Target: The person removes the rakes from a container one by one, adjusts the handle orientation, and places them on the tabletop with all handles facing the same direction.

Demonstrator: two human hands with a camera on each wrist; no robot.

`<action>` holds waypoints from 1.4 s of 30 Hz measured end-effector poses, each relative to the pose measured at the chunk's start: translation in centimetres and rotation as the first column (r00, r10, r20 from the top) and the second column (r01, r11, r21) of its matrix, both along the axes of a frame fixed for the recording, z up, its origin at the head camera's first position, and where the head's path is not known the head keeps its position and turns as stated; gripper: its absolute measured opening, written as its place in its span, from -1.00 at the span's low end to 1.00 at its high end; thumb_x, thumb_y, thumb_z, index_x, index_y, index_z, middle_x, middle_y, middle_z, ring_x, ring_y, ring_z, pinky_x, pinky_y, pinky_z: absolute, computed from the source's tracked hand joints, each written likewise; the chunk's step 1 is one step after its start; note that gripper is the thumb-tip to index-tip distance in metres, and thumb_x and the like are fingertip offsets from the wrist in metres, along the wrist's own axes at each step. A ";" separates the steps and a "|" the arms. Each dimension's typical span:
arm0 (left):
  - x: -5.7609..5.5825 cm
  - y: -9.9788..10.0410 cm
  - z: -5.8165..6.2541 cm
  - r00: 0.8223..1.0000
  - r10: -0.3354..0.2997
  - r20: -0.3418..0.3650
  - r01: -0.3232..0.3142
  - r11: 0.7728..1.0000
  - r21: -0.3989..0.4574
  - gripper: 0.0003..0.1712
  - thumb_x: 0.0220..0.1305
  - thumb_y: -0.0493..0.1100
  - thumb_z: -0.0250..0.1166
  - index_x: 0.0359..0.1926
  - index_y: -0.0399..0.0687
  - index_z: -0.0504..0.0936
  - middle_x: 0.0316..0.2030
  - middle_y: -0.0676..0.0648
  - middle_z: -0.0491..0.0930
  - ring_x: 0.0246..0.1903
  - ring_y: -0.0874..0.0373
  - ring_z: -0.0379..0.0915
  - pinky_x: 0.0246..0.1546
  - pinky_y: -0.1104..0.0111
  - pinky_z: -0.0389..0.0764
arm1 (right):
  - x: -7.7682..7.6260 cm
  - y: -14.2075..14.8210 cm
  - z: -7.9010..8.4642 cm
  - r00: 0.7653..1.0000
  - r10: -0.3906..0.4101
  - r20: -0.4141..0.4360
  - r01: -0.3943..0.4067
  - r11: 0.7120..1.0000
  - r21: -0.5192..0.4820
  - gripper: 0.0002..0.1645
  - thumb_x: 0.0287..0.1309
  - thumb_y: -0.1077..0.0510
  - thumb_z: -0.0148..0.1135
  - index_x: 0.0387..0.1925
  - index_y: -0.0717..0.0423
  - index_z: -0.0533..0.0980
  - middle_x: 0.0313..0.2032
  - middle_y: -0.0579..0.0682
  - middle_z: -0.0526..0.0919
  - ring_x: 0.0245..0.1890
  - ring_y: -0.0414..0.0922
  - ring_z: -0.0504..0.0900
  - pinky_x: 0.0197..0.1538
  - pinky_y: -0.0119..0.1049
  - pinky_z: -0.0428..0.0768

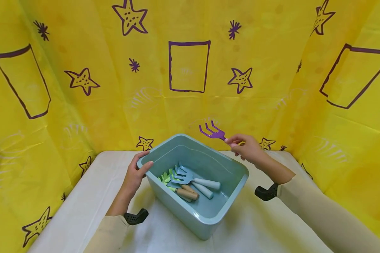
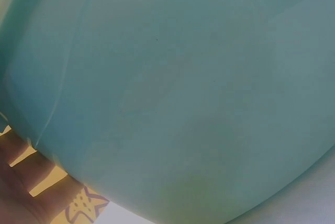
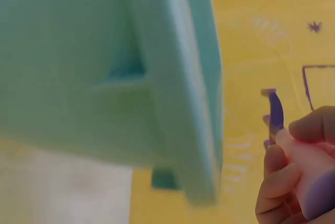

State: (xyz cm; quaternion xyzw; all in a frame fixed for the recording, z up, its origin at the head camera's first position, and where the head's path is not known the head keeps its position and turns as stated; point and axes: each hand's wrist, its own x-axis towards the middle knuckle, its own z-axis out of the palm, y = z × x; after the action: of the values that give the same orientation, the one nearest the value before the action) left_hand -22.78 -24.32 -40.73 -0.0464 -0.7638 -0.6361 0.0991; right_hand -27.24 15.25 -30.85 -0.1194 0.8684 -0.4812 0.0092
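Note:
A purple hand rake [image 1: 216, 134] with a pink handle is held up in my right hand [image 1: 248, 149], just past the bin's far right rim. In the right wrist view, thumb and fingers curl round its pink handle [image 3: 306, 166]. My left hand [image 1: 139, 168] grips the left corner of a blue-green plastic bin [image 1: 177, 211], thumb over the rim. Inside the bin lie light blue garden forks [image 1: 185, 177] with pale handles, and green-headed tools [image 1: 165, 176] with brown wooden handles [image 1: 187, 192], partly overlapping. The left wrist view shows mostly the bin's wall [image 2: 183, 77], with fingers at its edge.
The bin stands angled on a table with a white cover [image 1: 79, 196]. A yellow sheet [image 1: 190, 112] with purple stars and box outlines hangs behind the table and along both sides. Black bands [image 1: 266, 192] sit on both wrists.

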 end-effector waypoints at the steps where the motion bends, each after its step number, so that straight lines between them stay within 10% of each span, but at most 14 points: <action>1: 0.0 0.0 0.0 1.000 -0.002 -0.001 0.002 1.000 0.001 -0.38 0.38 0.02 0.20 0.39 0.08 0.25 0.33 -0.19 0.25 0.21 -0.21 0.29 0.12 -0.08 0.41 | 0.1 0.4 -0.2 1.000 -0.010 -0.003 0.010 1.000 -0.001 -0.74 0.32 0.19 0.17 0.01 0.10 0.58 -0.15 0.18 0.54 -0.32 0.08 0.55 -0.45 -0.29 0.53; 18: 0.1 -0.2 -0.2 1.000 0.008 -0.008 -0.008 1.000 -0.006 -0.38 0.37 0.05 0.20 0.38 0.14 0.26 0.33 -0.17 0.24 0.22 -0.21 0.28 0.12 -0.10 0.41 | 1.1 5.4 -4.6 0.979 -0.199 -0.041 0.201 0.978 0.061 -0.66 0.33 0.15 0.16 0.07 0.22 0.54 -0.08 0.18 0.57 -0.12 0.08 0.58 -0.04 -0.15 0.62; 42: -0.1 0.1 -0.1 1.000 0.009 -0.006 -0.009 1.000 -0.017 -0.41 0.39 -0.01 0.18 0.38 0.14 0.26 0.34 -0.16 0.24 0.22 -0.21 0.28 0.12 -0.09 0.40 | 0.8 9.0 -14.0 0.944 -0.323 0.068 0.308 0.935 0.174 -0.70 0.24 0.26 0.12 -0.02 0.31 0.53 -0.22 0.20 0.55 -0.30 0.04 0.45 -0.34 -0.29 0.51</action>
State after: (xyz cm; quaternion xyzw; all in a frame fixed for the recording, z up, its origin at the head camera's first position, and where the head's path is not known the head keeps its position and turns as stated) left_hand -22.89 -24.18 -40.86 -0.0454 -0.7691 -0.6290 0.1038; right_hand -26.43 24.23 -44.86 0.0459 0.9108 -0.4100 -0.0173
